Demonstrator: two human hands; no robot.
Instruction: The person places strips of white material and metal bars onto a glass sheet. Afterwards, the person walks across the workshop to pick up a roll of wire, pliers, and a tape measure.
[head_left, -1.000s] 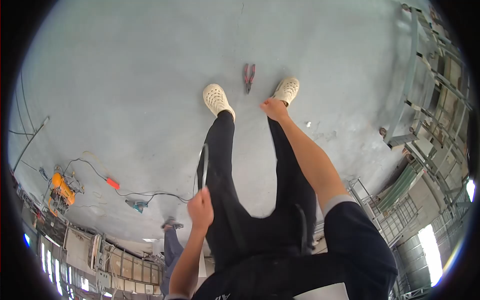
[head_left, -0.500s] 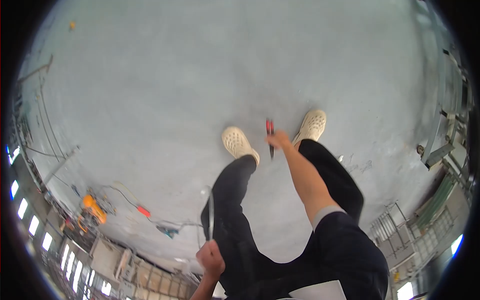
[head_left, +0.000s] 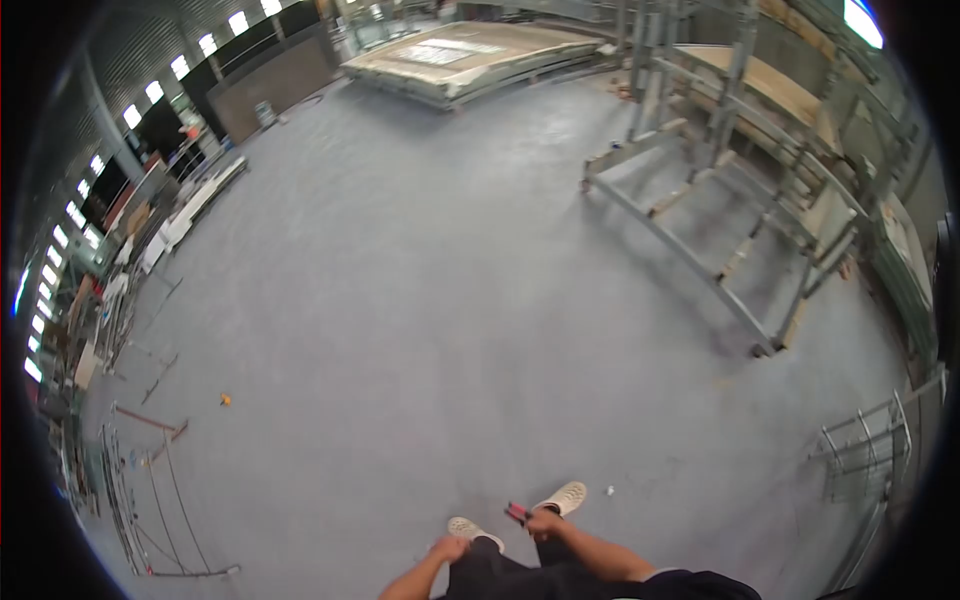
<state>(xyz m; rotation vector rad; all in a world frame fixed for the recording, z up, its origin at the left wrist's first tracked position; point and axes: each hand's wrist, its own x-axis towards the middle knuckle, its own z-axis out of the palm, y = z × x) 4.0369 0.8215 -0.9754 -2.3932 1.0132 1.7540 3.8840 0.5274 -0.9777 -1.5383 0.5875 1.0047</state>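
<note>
Low in the view, my right hand (head_left: 545, 523) is closed around pliers with red handles (head_left: 517, 512), which point up and to the left. My left hand (head_left: 450, 548) is closed beside my left leg; whatever it grips is too small or hidden to make out. Below and between the hands are my dark trousers (head_left: 495, 572). One cream clog (head_left: 472, 529) shows just right of my left hand, and the other (head_left: 568, 497) lies just above my right hand.
A wheeled metal frame (head_left: 680, 243) stands at the right. At the back is a low, wide platform (head_left: 475, 55). Thin rods (head_left: 165, 480) lie at the lower left, near a small orange object (head_left: 225, 399). A metal rack (head_left: 870, 437) is at the right edge.
My right hand has taken the pliers up from the floor. The view has tilted up towards the far side of the hall, and the clear strip from my left hand no longer shows.
</note>
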